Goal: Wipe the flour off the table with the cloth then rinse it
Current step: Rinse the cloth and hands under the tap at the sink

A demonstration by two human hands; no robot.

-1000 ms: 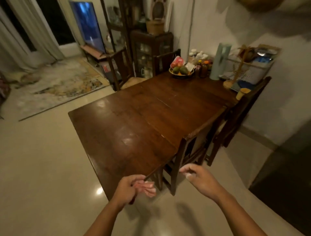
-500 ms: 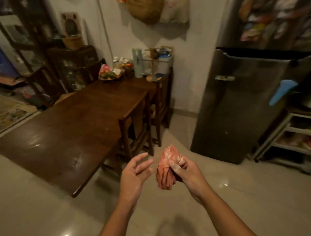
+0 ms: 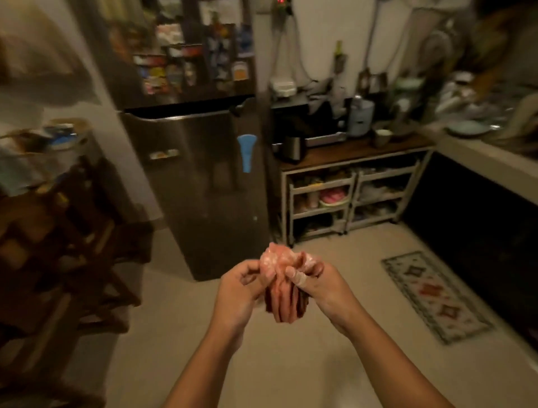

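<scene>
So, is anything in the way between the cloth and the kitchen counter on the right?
Nothing visible blocks it. The left hand and right hand hold the cloth over the floor; only a flat patterned rug lies before the counter. A sink is not discernible.

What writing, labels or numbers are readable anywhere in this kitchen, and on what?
No text is legible.
On the fridge, magnets and stickers: blurred.
On its door, a small label: too small.
Above, a red lit spot: unreadable.
On the cloth: no print visible.
</scene>
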